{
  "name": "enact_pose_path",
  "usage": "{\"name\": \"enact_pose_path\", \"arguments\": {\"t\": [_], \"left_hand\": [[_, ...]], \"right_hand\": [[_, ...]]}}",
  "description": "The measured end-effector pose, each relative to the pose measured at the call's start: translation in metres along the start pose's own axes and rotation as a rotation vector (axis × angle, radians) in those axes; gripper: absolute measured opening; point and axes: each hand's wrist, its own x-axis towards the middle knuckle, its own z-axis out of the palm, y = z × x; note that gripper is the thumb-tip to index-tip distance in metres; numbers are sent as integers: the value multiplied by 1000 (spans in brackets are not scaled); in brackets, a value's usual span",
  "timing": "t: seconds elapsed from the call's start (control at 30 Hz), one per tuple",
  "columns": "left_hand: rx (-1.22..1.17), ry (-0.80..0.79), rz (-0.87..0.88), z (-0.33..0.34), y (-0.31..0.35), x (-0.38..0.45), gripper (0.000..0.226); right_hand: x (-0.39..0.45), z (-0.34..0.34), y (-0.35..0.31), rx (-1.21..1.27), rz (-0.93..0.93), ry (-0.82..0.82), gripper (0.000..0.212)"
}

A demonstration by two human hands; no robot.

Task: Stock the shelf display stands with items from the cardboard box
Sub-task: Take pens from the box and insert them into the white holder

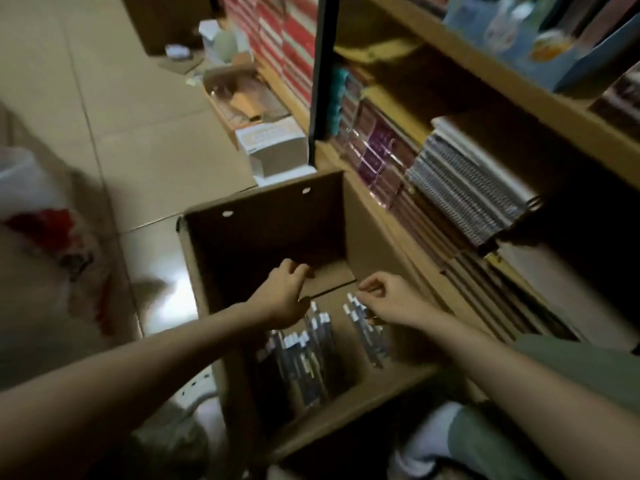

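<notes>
An open cardboard box (263, 209) stands on the floor against the wooden shelf unit (491, 74). Several pens (308, 358) with white caps lie in a pile on the box's bottom. Both my arms reach down into the box. My right hand (391, 301) pinches a small bundle of pens (365, 329) that slants down from its fingers. My left hand (285, 294) hovers with curled fingers at the top end of the pile, and its palm side is hidden, so whether it holds any pens is unclear.
The shelf at the right holds spiral notebooks (467, 188) and packaged stationery (374, 157). Small cardboard boxes (273, 147) and red packs (284, 43) sit on the floor and low shelf beyond. A white and red plastic bag (45, 216) lies at the left on the tiled floor.
</notes>
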Motion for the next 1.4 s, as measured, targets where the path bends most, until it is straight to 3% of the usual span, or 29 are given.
{"name": "enact_pose_path", "arguments": {"t": [0.07,0.17,0.23,0.37,0.47,0.63,0.73,0.87,0.97,1.13,1.4], "left_hand": [[-149,-35,-233,34,-9,-5,54],[-421,-3,-666,77,-7,-9,75],[-544,-52,-855,102,-3,-11,91],[-662,-107,-1026,137,0,-11,105],[-720,-66,-1150,150,1,-9,111],[-671,143,-1070,160,-2,-10,93],[-725,252,-996,160,-13,-11,90],[-709,243,-1019,163,-16,-8,91],[-674,285,-998,166,-12,-1,89],[-545,293,-1033,167,-2,21,73],[-674,312,-1030,176,19,44,47]], "right_hand": [[19,20,19,-332,80,-126,36],[38,44,40,-457,106,-162,61],[50,57,52,-523,129,-172,66],[64,74,69,-660,226,-221,62],[68,78,66,-714,185,-129,54],[68,71,65,-716,31,-35,55],[71,63,62,-773,71,-65,55],[77,65,68,-751,257,-203,94],[80,75,74,-673,307,-173,110],[85,77,74,-662,294,-89,96],[94,78,72,-539,215,-77,57]]}}
